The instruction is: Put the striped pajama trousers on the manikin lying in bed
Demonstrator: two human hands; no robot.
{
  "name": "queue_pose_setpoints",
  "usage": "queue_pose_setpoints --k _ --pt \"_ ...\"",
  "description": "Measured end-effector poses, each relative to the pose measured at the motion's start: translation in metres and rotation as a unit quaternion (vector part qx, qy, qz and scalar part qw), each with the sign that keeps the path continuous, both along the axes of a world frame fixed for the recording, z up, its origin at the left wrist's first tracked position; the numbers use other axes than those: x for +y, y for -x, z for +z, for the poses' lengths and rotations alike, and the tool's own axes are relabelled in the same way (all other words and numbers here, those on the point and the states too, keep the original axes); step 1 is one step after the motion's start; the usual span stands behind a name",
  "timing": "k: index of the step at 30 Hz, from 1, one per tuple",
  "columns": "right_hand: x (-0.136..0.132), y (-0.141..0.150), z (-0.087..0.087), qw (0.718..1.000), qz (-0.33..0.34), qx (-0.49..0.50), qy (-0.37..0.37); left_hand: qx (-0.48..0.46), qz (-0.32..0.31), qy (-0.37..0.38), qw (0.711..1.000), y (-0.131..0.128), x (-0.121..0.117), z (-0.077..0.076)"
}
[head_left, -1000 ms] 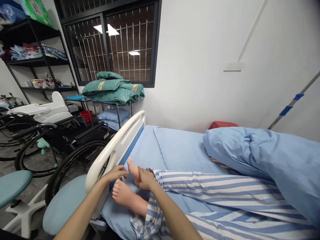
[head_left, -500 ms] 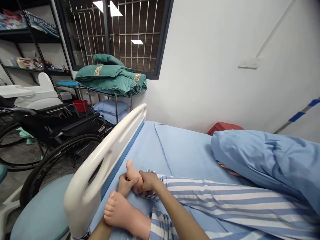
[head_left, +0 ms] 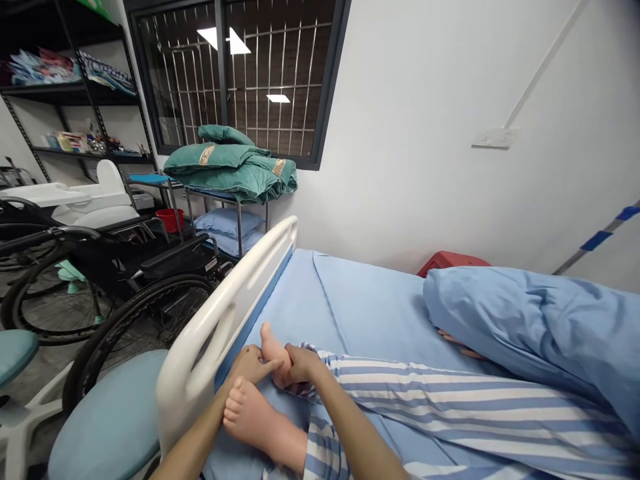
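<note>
A person lies on a blue-sheeted bed [head_left: 345, 300] in blue-and-white striped trousers [head_left: 450, 400], with a crumpled blue blanket [head_left: 530, 327] over the upper body. Two bare feet sit at the bed's near end. My right hand [head_left: 303, 365] is shut around the raised foot [head_left: 270, 350] at its heel and ankle. My left hand [head_left: 249, 365] reaches in from the rail side, its thumb and fingers against that same foot. The other foot [head_left: 250, 417] lies on its side, just in front of my left wrist.
A white bed rail [head_left: 220, 320] runs close beside my left arm. Beyond it stand a padded stool [head_left: 107, 417] and a black wheelchair [head_left: 125, 273]. Green bedding sits on a metal rack [head_left: 227, 167], and a red stool [head_left: 450, 263] stands behind the bed.
My left hand has moved from near the rail onto the raised foot, closing in beside my right hand. The view has swung slightly, shifting the bed and rail in the picture.
</note>
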State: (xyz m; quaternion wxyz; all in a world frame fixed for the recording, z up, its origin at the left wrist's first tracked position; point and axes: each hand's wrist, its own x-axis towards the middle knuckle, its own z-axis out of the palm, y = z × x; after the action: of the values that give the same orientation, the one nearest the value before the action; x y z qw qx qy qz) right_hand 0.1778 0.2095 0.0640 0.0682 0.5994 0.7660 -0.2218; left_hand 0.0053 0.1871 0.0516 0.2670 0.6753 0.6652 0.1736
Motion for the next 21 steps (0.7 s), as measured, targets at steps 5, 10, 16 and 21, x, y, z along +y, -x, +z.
queue_pose_setpoints --k 5,10,16,21 --pt "0.0 -0.001 -0.003 0.999 0.037 0.026 0.004 0.051 -0.014 -0.042 0.998 0.006 0.001 0.019" --pt "0.001 -0.002 -0.005 0.999 0.039 0.022 0.0 -0.163 0.014 -0.072 0.984 -0.007 0.01 -0.004" --pt "0.0 -0.003 -0.008 0.999 0.038 0.017 -0.025 -0.367 0.069 -0.057 0.926 -0.025 0.01 -0.046" --pt "0.001 -0.003 -0.012 1.0 0.027 0.008 -0.011 -0.359 0.089 -0.024 0.929 -0.025 0.012 -0.052"
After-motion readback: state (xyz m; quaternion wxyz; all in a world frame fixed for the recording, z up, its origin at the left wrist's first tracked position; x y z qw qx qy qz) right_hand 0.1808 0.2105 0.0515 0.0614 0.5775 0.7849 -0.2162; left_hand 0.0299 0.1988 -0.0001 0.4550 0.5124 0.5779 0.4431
